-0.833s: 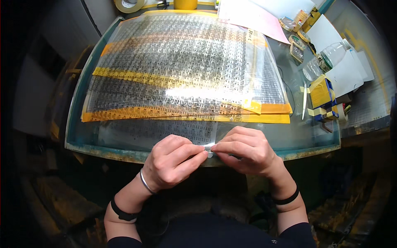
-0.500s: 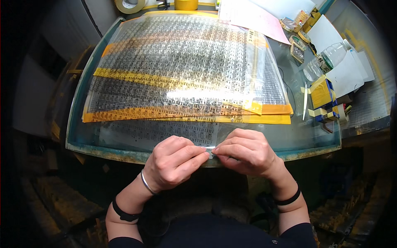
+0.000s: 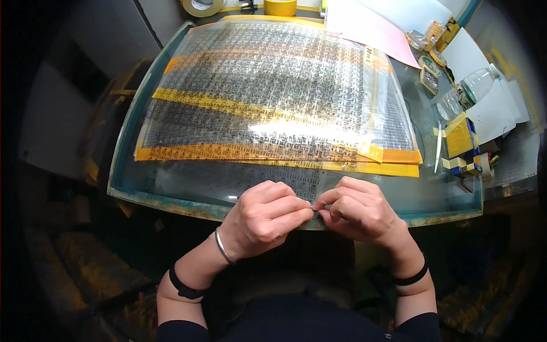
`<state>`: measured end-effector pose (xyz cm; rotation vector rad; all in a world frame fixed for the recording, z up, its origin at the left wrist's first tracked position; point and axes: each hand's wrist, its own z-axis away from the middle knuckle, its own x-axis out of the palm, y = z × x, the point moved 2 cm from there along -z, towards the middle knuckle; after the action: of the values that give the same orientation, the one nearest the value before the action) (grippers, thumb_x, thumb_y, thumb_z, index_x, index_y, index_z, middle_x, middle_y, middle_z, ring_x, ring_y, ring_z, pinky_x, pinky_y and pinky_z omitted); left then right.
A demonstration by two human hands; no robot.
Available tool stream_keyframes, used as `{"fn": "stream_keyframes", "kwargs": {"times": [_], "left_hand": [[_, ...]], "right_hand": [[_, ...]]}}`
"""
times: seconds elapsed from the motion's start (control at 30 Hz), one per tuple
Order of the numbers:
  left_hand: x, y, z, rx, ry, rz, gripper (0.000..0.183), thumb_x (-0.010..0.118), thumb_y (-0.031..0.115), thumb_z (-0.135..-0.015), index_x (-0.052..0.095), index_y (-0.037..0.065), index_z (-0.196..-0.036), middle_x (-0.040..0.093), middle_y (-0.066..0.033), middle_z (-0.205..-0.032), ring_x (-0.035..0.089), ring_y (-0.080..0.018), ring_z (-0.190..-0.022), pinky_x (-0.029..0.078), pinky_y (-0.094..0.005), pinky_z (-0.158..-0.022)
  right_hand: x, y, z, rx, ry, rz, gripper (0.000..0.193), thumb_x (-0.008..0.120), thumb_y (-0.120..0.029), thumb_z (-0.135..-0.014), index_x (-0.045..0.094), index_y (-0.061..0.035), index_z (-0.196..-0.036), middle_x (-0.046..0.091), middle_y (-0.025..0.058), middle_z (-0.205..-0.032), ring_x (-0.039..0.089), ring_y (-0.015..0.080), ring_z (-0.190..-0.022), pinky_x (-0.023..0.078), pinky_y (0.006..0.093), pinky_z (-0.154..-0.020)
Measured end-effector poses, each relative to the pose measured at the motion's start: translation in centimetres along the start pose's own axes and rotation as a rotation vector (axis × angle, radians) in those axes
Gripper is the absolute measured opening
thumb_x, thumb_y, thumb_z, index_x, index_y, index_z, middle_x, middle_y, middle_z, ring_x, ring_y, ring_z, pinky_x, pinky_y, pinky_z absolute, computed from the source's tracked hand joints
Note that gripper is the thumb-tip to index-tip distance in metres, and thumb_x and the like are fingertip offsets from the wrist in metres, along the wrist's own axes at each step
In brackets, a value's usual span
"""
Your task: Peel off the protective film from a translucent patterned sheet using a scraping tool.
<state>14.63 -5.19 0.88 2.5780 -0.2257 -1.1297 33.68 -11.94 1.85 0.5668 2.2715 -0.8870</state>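
Glass tabletop (image 3: pixel 439 199) edge, left hand (image 3: pixel 259 219) and right hand (image 3: pixel 359 211) pinched together on something tiny, barely visible

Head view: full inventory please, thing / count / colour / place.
glass tabletop: 1, greenish edge, centre
printed film sheets: a stack, count unclear, clear with black pattern, on the glass
tape strips: several, yellow-orange, across and along the sheets
tape rolls: 2, beige and yellow, far edge
pink paper: 1, far right
plastic bottle: 1, clear, lying at right
small box: 1, blue and yellow, right edge
small piece: 1, too small to tell, pinched between both hands
left hand: silver bangle, black wristband, near edge
right hand: black wristband, near edge
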Motion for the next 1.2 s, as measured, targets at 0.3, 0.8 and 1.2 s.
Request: {"fn": "stream_keyframes", "kwargs": {"times": [0.3,0.8,1.2], "left_hand": [[0.1,0.1,-0.1,-0.025,0.012,0.015,0.022,0.072,-0.004,-0.065,0.072,0.005,-0.085,0.070,-0.0041,-0.085,0.064,-0.0197,-0.074,0.050,-0.0314,-0.063],[0.1,2.0,-1.6,-0.414,-0.067,0.083,0.022,0.082,0.011,-0.073,0.065,0.003,-0.084,0.061,-0.0112,-0.086,0.060,-0.0274,-0.083,0.049,-0.0359,-0.073],[1.1,3.3,-2.6,-0.479,-0.179,-0.051,0.012,0.066,0.007,-0.083,0.056,0.001,-0.082,0.052,-0.0131,-0.082,0.053,-0.0306,-0.082,0.043,-0.0396,-0.074]], "right_hand": [[-0.2,0.1,0.3,0.019,0.023,-0.049,0.021,0.074,0.004,-0.071,0.061,-0.0031,-0.086,0.066,0.0071,-0.082,0.060,0.0216,-0.067,0.052,0.0321,-0.059],[-0.4,1.3,1.0,0.267,0.129,-0.124,0.023,0.073,0.000,-0.076,0.067,-0.0057,-0.098,0.070,0.0084,-0.088,0.067,0.0256,-0.083,0.054,0.0355,-0.073],[-0.2,1.5,1.1,0.269,0.138,-0.078,0.020,0.076,0.001,-0.074,0.071,-0.0058,-0.092,0.070,0.0064,-0.087,0.062,0.0240,-0.078,0.052,0.0333,-0.070]]}}
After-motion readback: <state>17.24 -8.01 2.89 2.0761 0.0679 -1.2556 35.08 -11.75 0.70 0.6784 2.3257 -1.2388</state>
